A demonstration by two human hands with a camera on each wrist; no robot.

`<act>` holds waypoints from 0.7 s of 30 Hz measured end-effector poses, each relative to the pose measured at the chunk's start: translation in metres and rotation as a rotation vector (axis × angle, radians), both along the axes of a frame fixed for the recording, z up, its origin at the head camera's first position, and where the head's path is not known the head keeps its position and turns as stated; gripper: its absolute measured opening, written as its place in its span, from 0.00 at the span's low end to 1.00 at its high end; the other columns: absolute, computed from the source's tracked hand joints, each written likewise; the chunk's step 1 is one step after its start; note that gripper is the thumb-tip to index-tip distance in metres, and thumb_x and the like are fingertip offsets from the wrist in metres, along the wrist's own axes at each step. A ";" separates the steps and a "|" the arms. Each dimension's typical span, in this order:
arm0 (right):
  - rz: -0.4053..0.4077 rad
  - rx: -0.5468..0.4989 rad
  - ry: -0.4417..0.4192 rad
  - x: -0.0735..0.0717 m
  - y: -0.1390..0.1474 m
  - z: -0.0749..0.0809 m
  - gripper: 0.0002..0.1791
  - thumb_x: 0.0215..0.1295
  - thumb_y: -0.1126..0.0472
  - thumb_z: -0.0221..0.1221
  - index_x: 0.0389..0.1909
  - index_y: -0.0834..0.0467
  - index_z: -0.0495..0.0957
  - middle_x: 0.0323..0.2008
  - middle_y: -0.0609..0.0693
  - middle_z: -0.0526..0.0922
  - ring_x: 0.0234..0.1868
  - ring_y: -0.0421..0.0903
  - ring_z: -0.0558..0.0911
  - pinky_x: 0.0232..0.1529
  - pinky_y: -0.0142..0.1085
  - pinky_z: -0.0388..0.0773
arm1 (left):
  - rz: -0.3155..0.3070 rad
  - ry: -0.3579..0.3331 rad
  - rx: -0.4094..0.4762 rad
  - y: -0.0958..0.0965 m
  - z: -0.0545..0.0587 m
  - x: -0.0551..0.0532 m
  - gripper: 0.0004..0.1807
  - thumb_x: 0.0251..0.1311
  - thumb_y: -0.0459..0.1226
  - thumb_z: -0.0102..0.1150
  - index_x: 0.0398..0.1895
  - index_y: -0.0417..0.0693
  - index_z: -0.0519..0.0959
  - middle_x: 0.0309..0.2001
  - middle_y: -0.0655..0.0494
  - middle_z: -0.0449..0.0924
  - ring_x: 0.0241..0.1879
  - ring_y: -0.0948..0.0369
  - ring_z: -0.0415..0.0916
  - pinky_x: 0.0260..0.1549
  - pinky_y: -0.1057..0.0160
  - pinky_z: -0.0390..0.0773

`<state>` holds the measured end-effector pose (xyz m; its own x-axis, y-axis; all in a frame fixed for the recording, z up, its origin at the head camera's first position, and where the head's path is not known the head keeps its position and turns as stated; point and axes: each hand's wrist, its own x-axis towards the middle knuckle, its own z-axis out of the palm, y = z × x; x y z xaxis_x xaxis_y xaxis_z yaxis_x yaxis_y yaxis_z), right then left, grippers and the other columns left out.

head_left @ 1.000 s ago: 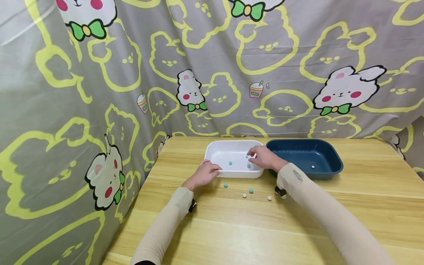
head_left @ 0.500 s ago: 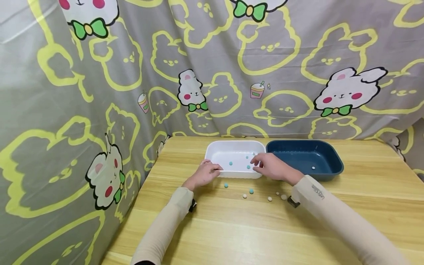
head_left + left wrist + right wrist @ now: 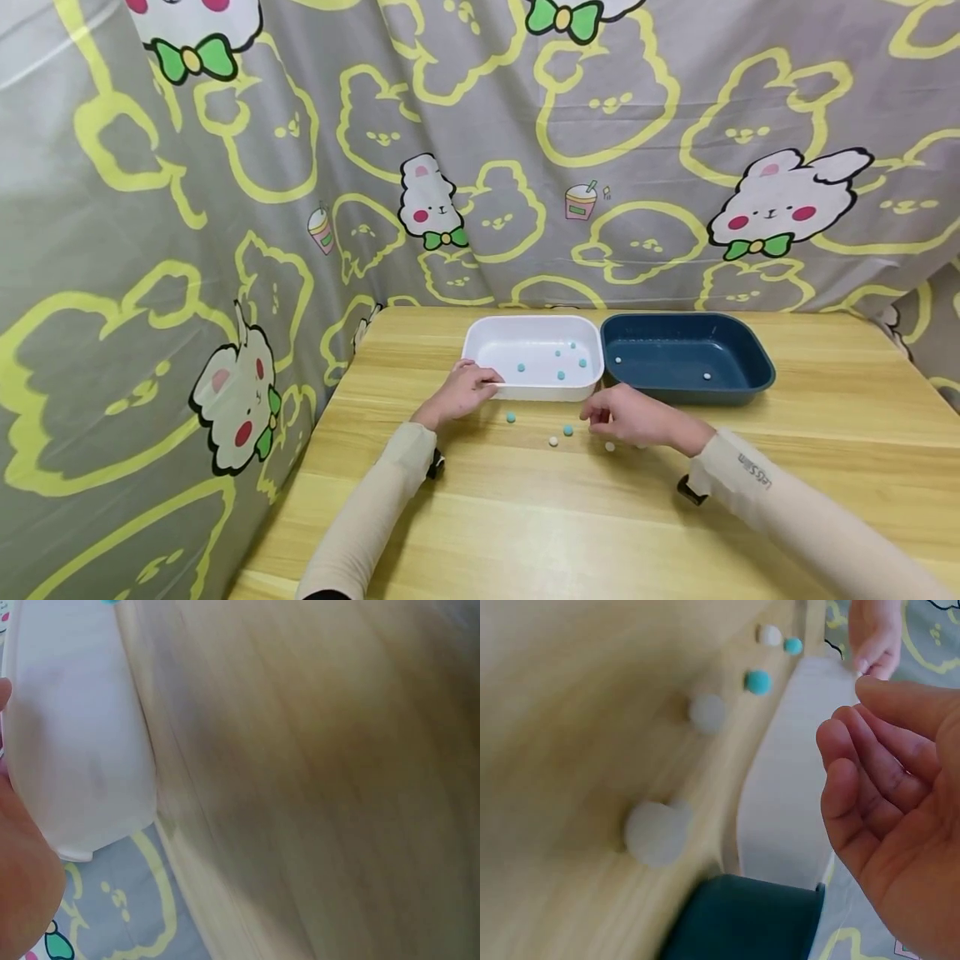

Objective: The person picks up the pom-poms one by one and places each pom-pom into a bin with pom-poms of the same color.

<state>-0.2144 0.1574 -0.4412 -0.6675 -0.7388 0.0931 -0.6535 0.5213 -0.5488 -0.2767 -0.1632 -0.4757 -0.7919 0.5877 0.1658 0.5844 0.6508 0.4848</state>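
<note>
My left hand [image 3: 459, 392] grips the near-left rim of the white tray [image 3: 551, 392]; in the left wrist view, part of the hand [image 3: 26, 874] shows against the tray's outer wall [image 3: 82, 735]. Several small teal balls [image 3: 521, 367] lie inside that tray. Over the table, just in front of the two trays, hovers my right hand [image 3: 637, 417], fingers loosely curled. Nothing shows between its fingers in the right wrist view. Near it on the table are a teal ball [image 3: 567, 430] and white balls [image 3: 553, 442]; another teal ball [image 3: 511, 417] lies farther left.
A dark blue tray [image 3: 686, 392] stands beside the white one, with white balls [image 3: 707, 377] in it. Behind the wooden table [image 3: 525, 525] hangs a grey patterned curtain [image 3: 502, 275]. A blurred white ball [image 3: 656, 832] lies near the blue tray's wall.
My right hand has drawn back out of the white tray, toward me and rightward, to above the table. One more teal ball shows in the white tray. The left hand stays put.
</note>
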 end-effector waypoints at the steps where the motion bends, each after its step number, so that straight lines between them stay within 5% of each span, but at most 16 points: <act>1: 0.007 0.000 0.005 0.001 -0.001 -0.001 0.07 0.59 0.68 0.61 0.39 0.62 0.82 0.28 0.39 0.78 0.28 0.34 0.74 0.31 0.31 0.75 | 0.001 -0.002 0.003 0.000 0.001 0.000 0.06 0.64 0.37 0.54 0.38 0.51 0.82 0.36 0.62 0.84 0.40 0.63 0.76 0.61 0.54 0.52; 7: 0.007 0.051 0.037 0.001 -0.009 -0.013 0.08 0.57 0.69 0.62 0.38 0.63 0.82 0.32 0.47 0.81 0.30 0.37 0.75 0.33 0.31 0.76 | 0.017 -0.019 -0.017 0.002 0.004 0.002 0.07 0.64 0.37 0.55 0.38 0.50 0.83 0.37 0.62 0.84 0.39 0.65 0.76 0.57 0.57 0.56; 21: 0.007 0.134 0.006 -0.011 -0.027 -0.029 0.12 0.54 0.62 0.68 0.39 0.60 0.82 0.29 0.45 0.78 0.30 0.42 0.74 0.31 0.32 0.72 | 0.030 -0.036 0.016 0.002 0.002 -0.001 0.07 0.62 0.37 0.55 0.35 0.53 0.84 0.36 0.65 0.83 0.37 0.66 0.74 0.47 0.59 0.62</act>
